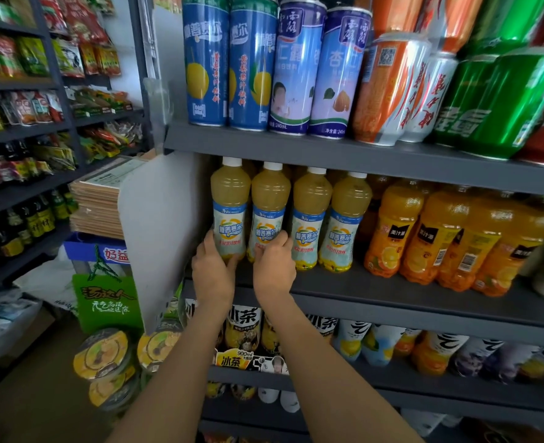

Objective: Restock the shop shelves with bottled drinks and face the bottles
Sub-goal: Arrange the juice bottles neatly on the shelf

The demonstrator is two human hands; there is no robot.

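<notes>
Several pale yellow juice bottles with white caps and blue-white labels stand upright in a row at the left end of the middle shelf (pixel 392 292). My left hand (pixel 211 270) grips the lower part of the leftmost bottle (pixel 230 199). My right hand (pixel 274 266) grips the base of the second bottle (pixel 270 203). Two more bottles of the same kind (pixel 312 212) (pixel 350 215) stand to the right, untouched. More bottles show behind the front row.
Orange juice bottles (pixel 398 225) fill the shelf to the right. Tall drink cans (pixel 251 65) stand on the shelf above, iced tea bottles (pixel 243 327) below. A white side panel (pixel 155 231) borders the shelf's left end. Snack shelves (pixel 24 129) and noodle bowls (pixel 104 353) are at left.
</notes>
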